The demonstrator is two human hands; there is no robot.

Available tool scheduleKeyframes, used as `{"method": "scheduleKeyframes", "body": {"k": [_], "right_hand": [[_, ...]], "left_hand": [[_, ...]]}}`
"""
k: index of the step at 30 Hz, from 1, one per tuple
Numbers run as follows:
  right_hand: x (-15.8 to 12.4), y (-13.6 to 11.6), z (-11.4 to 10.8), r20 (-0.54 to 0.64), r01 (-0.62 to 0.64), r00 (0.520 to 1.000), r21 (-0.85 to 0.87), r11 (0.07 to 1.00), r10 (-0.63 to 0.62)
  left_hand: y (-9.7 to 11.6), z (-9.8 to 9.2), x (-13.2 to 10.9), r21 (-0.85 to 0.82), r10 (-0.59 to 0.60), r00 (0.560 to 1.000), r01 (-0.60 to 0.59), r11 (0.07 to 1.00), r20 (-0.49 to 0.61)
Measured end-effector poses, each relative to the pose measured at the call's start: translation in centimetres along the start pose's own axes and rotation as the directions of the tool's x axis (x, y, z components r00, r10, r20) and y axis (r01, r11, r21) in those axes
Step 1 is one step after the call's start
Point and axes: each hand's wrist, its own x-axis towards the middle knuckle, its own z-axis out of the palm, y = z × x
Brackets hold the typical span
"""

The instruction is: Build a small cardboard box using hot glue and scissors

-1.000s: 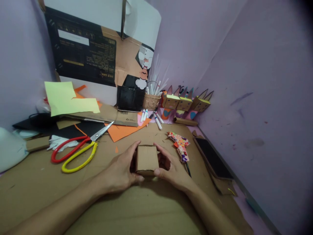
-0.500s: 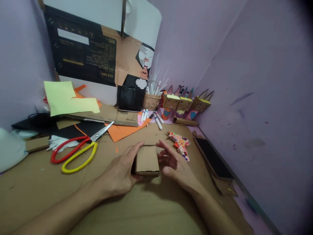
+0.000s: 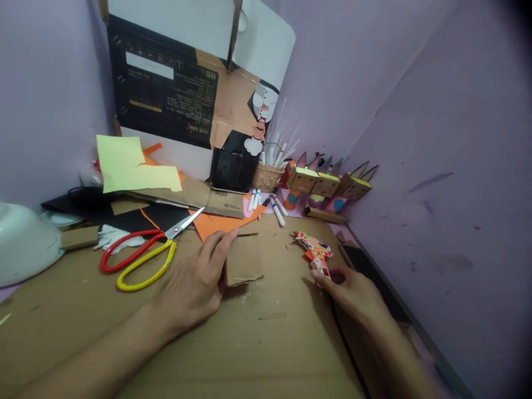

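Note:
A small brown cardboard box (image 3: 245, 259) sits on the cardboard sheet in front of me, its left side covered by my fingers. Wrapped round that side, my left hand (image 3: 197, 277) is closed on it. Over to the right, my right hand (image 3: 353, 291) grips the lower end of a hot glue gun (image 3: 315, 249) between thumb and fingers. The glue gun has a colourful floral pattern and its nozzle points to the upper left. A dark cord seems to run from below the right hand toward the front edge.
Open scissors (image 3: 166, 241) with red and yellow handles lie left. Behind are orange paper (image 3: 220, 221), yellow paper (image 3: 120, 169), markers (image 3: 277, 211), a basket (image 3: 268, 178) of white sticks and cardboard animal figures (image 3: 305, 180). A phone-like dark slab (image 3: 361, 260) lies along the right wall.
My right hand has left the box's right side, moved right and taken hold of the glue gun's handle. My left hand stays on the box. The view has shifted slightly left.

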Motion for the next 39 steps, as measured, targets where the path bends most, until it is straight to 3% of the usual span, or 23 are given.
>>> {"method": "scheduleKeyframes", "body": {"k": [3,6,8,10,12,14,16,19,24,26,28,34,39], "right_hand": [[0.6,-0.8,0.2,-0.013,-0.036,0.999,0.097,0.995,0.038],[0.8,-0.5,0.3,0.064,-0.14,0.99,0.378,0.915,0.125],[0.4,-0.1,0.6,0.191,-0.178,0.979,0.653,0.737,0.067],[-0.5,0.1,0.7,0.285,-0.213,0.952,0.876,0.433,-0.109],[-1.7,-0.1,0.8,0.268,-0.222,0.926,0.956,0.191,-0.267],[-2.7,-0.5,0.6,0.175,-0.172,0.92,0.984,0.039,-0.352],[-3.5,-0.7,0.5,0.12,-0.142,0.914,0.99,-0.028,-0.387],[-4.0,-0.9,0.8,0.103,-0.1,0.914,0.995,0.028,-0.392],[-4.5,-1.8,2.0,0.117,0.11,0.913,0.852,0.512,-0.391],[-4.7,-2.2,2.2,0.138,0.158,0.906,0.767,0.622,-0.4],[-4.9,-2.2,2.2,0.136,0.178,0.908,0.731,0.659,-0.397],[-5.2,-1.4,2.1,0.139,0.179,0.881,0.786,0.592,-0.452],[-4.9,-1.7,2.2,0.176,0.166,0.871,0.773,0.612,-0.459]], "left_hand": [[-0.2,0.2,-0.2,0.171,0.079,0.997,-0.081,0.982,0.019],[-0.4,0.6,-0.3,0.225,0.125,0.992,-0.126,0.966,0.021],[-0.4,0.7,-0.3,0.234,0.128,0.991,-0.13,0.963,0.024],[-0.5,0.6,-0.3,0.242,0.118,0.993,-0.121,0.963,0.026],[-0.5,0.5,-0.2,0.246,0.107,0.994,-0.108,0.963,0.018],[-0.5,0.4,-0.1,0.252,0.098,0.995,-0.097,0.963,0.007],[-0.5,0.3,-0.1,0.266,0.092,0.996,-0.086,0.96,-0.01],[-0.5,0.3,0.0,0.296,0.08,0.997,-0.073,0.952,-0.013],[-0.6,0.4,0.1,0.319,0.073,0.997,-0.074,0.945,0.015],[-0.7,0.4,0.1,0.302,0.075,0.997,-0.078,0.95,0.021],[-0.9,0.5,0.1,0.283,0.083,0.996,-0.086,0.955,0.023],[-1.1,0.5,0.0,0.247,0.084,0.996,-0.089,0.965,0.028],[-0.7,0.2,-0.1,0.187,0.114,0.99,-0.127,0.974,0.077]]}}
